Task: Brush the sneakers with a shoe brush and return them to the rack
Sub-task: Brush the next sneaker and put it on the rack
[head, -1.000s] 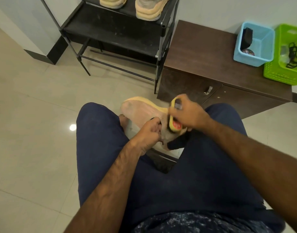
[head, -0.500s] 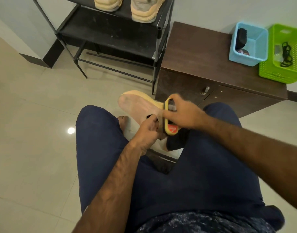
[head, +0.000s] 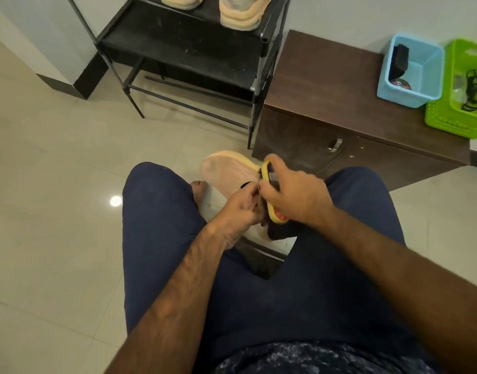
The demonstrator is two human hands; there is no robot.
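So the pink sneaker [head: 226, 172] sits between the knees, just above the floor, sole side facing the rack [head: 183, 47]. Left hand [head: 238, 209] has its fingers curled around the shoe near the opening. Right hand [head: 294, 195] is wrapped around the yellow shoe brush [head: 275, 215], pressed against the shoe's side. Two other sneakers [head: 240, 12] sit on the rack shelf, next to the brown counter [head: 321, 87].
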